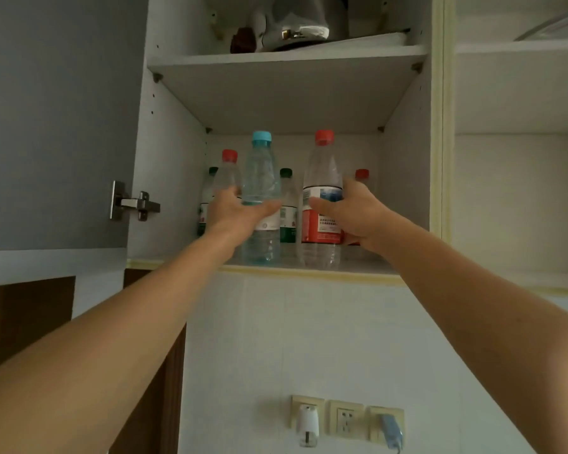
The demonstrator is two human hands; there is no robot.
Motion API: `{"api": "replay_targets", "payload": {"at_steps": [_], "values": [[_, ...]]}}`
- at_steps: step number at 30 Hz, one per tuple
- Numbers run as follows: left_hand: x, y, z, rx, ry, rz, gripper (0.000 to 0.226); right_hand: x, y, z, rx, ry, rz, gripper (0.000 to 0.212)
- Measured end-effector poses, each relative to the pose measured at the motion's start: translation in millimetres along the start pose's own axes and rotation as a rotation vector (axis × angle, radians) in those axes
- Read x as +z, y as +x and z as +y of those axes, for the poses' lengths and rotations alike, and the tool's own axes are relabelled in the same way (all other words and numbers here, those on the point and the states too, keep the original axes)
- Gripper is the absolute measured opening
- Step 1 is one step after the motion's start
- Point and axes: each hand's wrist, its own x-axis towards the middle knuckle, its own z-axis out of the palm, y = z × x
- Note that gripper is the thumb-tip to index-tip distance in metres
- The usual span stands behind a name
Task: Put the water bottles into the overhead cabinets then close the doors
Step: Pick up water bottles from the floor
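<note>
Hands reach into the open cabinet (174, 152): left hand (233, 211) grips a blue-capped bottle (261, 178), right hand (351, 214) grips a red-capped bottle (322, 178). Both bottles stand upright, caps up, on the bottom shelf (309, 268) near its front edge, ahead of four more bottles (287, 204).

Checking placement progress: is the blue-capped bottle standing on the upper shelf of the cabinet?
No, the blue-capped bottle stands on the lower shelf, held by the left hand; the upper shelf holds a kettle.
</note>
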Motion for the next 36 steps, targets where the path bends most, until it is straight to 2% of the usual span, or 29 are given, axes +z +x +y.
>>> {"api": "replay_targets", "payload": {"at_steps": [4,11,15,17,19,21,22,26,28,31,36], "values": [[13.6,16.4,-15.1,0.026,0.081,-0.034,0.045,6.5,21.1,10.4,-0.012,-0.098,-0.007,0.045],[20.3,35.5,-27.9,0.006,0.167,-0.060,0.054,15.6,41.5,16.9,0.007,-0.107,-0.012,0.039],[20.6,32.3,-23.5,0.001,0.196,-0.069,0.057,15.1,36.9,18.0,0.012,-0.151,-0.025,0.056],[16.4,26.9,-19.8,0.013,0.291,-0.109,0.056,14.2,31.4,17.6,0.013,-0.224,-0.057,0.062],[9.7,22.1,-15.0,0.046,0.430,-0.181,0.051,12.3,24.4,16.5,0.018,-0.328,-0.081,0.062],[-1.6,18.1,-4.9,0.090,0.495,-0.194,0.031,8.6,14.0,10.7,-0.013,-0.396,-0.051,0.063],[-9.0,13.4,2.4,0.114,0.502,-0.186,0.020,6.2,5.8,6.5,-0.039,-0.428,-0.012,0.064],[-35.5,-19.8,31.8,0.186,0.457,-0.174,0.028,2.3,-45.8,-10.0,-0.120,-0.542,0.140,0.057],[-45.0,-39.5,43.7,0.225,0.465,-0.153,0.020,2.7,-79.5,-16.2,-0.138,-0.553,0.139,0.046],[-55.3,-76.8,58.4,0.252,0.472,-0.166,0.042,2.6,-132.3,-23.9,-0.142,-0.627,0.127,0.023],[-69.6,-165.7,62.3,0.318,0.486,-0.279,0.033,12.2,-218.5,-23.2,0.012,-0.604,0.056,0.021]]}}
